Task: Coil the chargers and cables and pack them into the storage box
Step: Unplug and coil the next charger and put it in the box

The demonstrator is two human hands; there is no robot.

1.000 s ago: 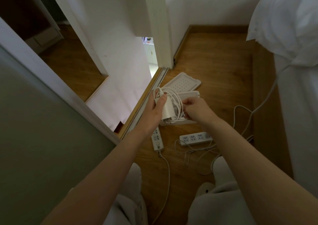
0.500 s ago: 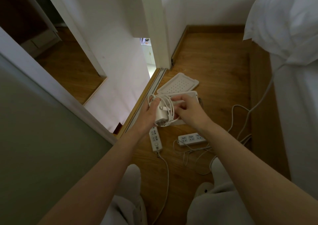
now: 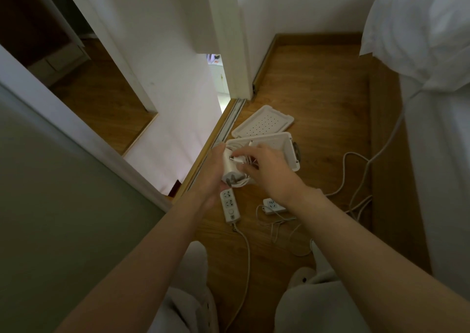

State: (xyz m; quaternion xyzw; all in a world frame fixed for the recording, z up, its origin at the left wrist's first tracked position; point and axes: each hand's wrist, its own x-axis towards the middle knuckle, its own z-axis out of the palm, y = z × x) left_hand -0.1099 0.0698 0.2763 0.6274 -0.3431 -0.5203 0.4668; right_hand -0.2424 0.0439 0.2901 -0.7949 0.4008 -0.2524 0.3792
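My left hand (image 3: 216, 169) grips a white charger (image 3: 230, 168) with its white cable coiled around it, prongs pointing down. My right hand (image 3: 267, 169) reaches over the bundle and pinches the cable's plug end against the charger. Just behind both hands stands the white storage box (image 3: 290, 149) on the wooden floor, open. Its perforated lid (image 3: 264, 122) lies flat behind it.
A white power strip (image 3: 230, 205) lies below my left hand, its cord running toward me. A second power strip (image 3: 273, 204) and loose white cables (image 3: 356, 180) lie to the right. A sliding door track and wall are left, a white-sheeted bed right. My knees are at the bottom.
Both hands have lowered the coiled charger toward the floor, close to the storage box. My right hand has shifted over the bundle and holds the plug end.
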